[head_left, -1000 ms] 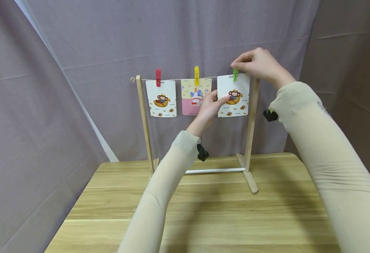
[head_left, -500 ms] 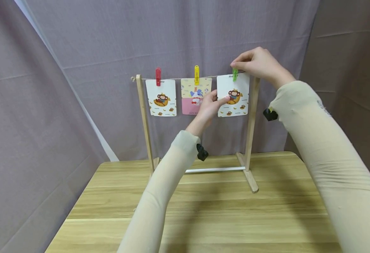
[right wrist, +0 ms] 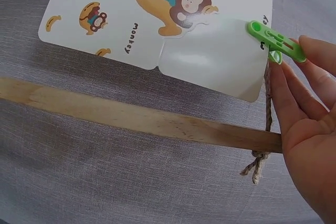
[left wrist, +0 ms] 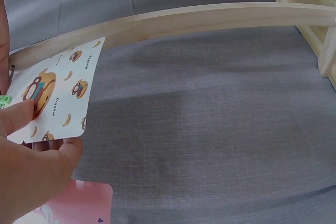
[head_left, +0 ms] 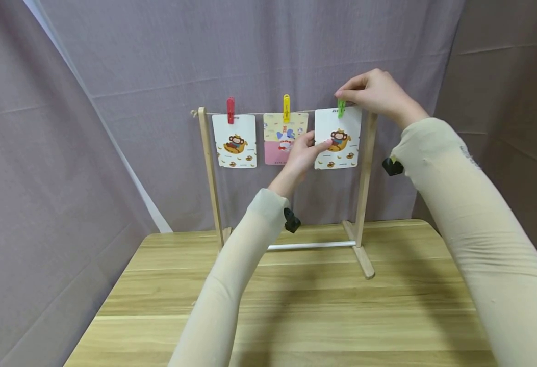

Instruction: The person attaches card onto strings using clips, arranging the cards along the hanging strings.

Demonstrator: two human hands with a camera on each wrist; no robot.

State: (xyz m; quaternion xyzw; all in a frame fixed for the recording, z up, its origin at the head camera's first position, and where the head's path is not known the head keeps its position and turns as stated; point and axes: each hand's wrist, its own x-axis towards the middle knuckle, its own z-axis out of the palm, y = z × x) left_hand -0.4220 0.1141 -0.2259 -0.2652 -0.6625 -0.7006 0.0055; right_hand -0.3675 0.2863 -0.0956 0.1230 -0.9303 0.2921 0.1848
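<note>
My left hand [head_left: 301, 157] pinches the left edge of a white monkey card [head_left: 345, 150], thumb in front and fingers behind. In the left wrist view the thumb lies on the printed monkey of this card [left wrist: 63, 85]. My right hand [head_left: 378, 97] pinches the handle end of a green clothespin [head_left: 341, 108] at the card's top edge. Seen from the right wrist, the green clothespin [right wrist: 275, 41] sits over the card's edge beside the string [right wrist: 268, 98], between thumb and fingers of my right hand [right wrist: 310, 108].
On the same string hang a second monkey card [head_left: 234, 148] under a red clothespin [head_left: 230, 110] and a yellow-pink card [head_left: 275, 153] under a yellow clothespin [head_left: 286, 108]. The wooden frame [head_left: 364, 183] stands on the wooden table [head_left: 323, 316], before a grey curtain [head_left: 158, 76].
Both hands keep their holds on the card and the green clothespin. The left hand and the card's lower edge have shifted very slightly to the left.
</note>
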